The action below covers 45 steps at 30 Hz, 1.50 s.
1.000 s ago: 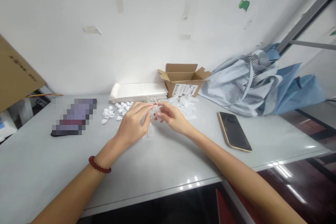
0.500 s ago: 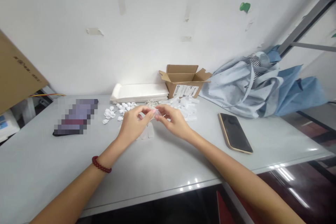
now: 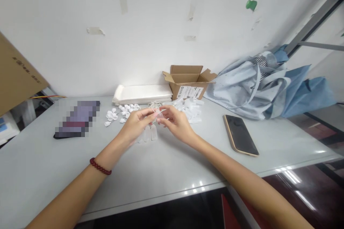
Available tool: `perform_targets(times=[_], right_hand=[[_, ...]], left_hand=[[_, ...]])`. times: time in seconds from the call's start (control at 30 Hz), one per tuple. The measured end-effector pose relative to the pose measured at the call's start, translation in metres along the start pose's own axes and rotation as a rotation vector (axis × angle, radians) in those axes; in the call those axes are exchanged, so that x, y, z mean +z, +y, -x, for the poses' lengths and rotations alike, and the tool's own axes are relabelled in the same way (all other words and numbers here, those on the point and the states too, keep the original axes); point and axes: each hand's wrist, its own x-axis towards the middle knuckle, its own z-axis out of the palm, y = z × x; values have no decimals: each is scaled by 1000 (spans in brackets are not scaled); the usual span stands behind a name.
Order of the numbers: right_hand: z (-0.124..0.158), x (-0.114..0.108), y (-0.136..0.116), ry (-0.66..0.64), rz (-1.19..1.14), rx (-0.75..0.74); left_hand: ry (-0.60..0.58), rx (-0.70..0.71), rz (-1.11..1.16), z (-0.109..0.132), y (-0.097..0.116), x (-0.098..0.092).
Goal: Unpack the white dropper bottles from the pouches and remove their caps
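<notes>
My left hand (image 3: 135,123) and my right hand (image 3: 178,123) meet over the middle of the table. Between their fingertips is a small clear plastic piece (image 3: 159,115), pinched from both sides and partly hidden by the fingers. Just below the hands, several translucent round-ended plastic pieces (image 3: 153,133) lie side by side on the table. Small white caps (image 3: 111,115) are scattered to the left of my left hand. A heap of translucent plastic tubes (image 3: 190,109) lies behind my right hand, and thin pale loops (image 3: 154,105) show behind the fingertips.
A stack of white sheets or sleeves (image 3: 143,93) and an open cardboard box (image 3: 188,87) stand against the wall. A phone (image 3: 241,135) lies at right, near a blue cloth bag (image 3: 249,89). A blurred-out dark flat object (image 3: 77,118) lies at left. The table (image 3: 150,175) is grey.
My left hand and wrist have shifted slightly left and down. The fingers of my right hand have spread a little around the clear piece, and more of the round-ended pieces below shows.
</notes>
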Motion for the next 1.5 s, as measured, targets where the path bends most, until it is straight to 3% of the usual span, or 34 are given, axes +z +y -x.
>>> perform_targets(times=[0.17, 0.3, 0.43, 0.53, 0.63, 0.73, 0.9, 1.1, 1.5], right_hand=[[1, 1, -2, -10, -19, -5], [0, 1, 2, 26, 6, 16], [-2, 2, 5, 73, 10, 75], [-2, 1, 5, 99, 2, 135], [-3, 1, 6, 91, -24, 185], [-4, 1, 8, 80, -38, 208], [-5, 0, 14, 55, 2, 239], [-7, -4, 11, -92, 194, 320], [-5, -4, 17, -232, 486, 184]], left_hand=[[-13, -54, 71, -3, -7, -3], [137, -38, -125, -4, -12, -2], [320, 233, -579, -1, -13, 1], [232, 509, -746, 3, -10, 2], [92, 621, -846, 6, -8, 4], [26, 620, -901, 6, -9, 6], [23, 518, -893, 6, -13, 8], [-73, 395, -914, 7, -16, 7], [-214, 349, -963, 9, -18, 3]])
